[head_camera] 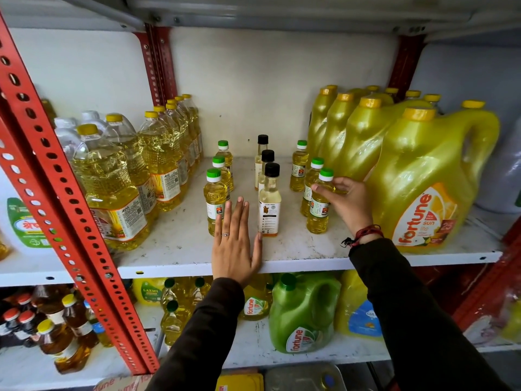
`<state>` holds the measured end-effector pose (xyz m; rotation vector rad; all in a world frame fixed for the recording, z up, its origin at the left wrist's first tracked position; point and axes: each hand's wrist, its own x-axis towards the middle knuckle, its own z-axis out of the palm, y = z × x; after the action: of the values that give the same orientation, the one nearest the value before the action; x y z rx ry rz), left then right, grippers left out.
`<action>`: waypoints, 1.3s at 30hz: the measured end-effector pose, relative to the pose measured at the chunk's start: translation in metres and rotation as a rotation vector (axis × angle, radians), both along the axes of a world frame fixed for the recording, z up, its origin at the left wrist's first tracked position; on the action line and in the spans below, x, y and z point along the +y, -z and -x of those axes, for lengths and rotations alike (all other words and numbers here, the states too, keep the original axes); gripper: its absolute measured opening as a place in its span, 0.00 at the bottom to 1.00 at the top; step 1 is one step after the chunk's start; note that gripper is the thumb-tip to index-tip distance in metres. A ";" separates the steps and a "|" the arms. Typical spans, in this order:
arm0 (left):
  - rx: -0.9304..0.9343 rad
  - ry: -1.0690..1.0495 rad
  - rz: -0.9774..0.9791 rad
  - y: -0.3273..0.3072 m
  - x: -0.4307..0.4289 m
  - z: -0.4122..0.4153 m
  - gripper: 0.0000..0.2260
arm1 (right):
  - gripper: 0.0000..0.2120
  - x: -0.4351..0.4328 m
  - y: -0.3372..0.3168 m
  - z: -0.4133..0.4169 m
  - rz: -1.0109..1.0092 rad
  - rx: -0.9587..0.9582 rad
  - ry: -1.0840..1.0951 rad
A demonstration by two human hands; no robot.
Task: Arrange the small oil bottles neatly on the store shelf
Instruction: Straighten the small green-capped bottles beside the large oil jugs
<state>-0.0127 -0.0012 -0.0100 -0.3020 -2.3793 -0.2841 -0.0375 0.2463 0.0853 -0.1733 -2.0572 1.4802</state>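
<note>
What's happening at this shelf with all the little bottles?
A person is lining up small oil bottles on a white shelf. The right hand grips the front green-capped bottle of the right row. The left hand lies flat and open between the left row's front bottle and the black-capped bottle. Three short rows stand upright.

One head-worn wide-angle camera looked forward and slightly down, close to the white shelf (282, 265); its front edge crossed from nine to three o'clock, the red upright (70, 198) slanted at nine, and a lower shelf (253, 354) filled six
</note>
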 end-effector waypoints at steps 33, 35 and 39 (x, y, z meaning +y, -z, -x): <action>-0.002 -0.003 -0.001 0.003 0.001 0.001 0.34 | 0.22 0.001 0.007 -0.079 -0.066 0.065 0.120; -0.004 0.001 -0.007 0.003 0.001 0.002 0.34 | 0.21 -0.001 0.007 -0.081 -0.075 0.065 0.121; -0.011 0.004 -0.010 0.003 0.001 0.001 0.34 | 0.22 -0.005 0.008 -0.085 -0.069 0.067 0.120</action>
<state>-0.0136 -0.0004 -0.0132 -0.3016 -2.3882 -0.2999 0.0477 0.2411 0.0776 -0.2127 -2.0049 1.3243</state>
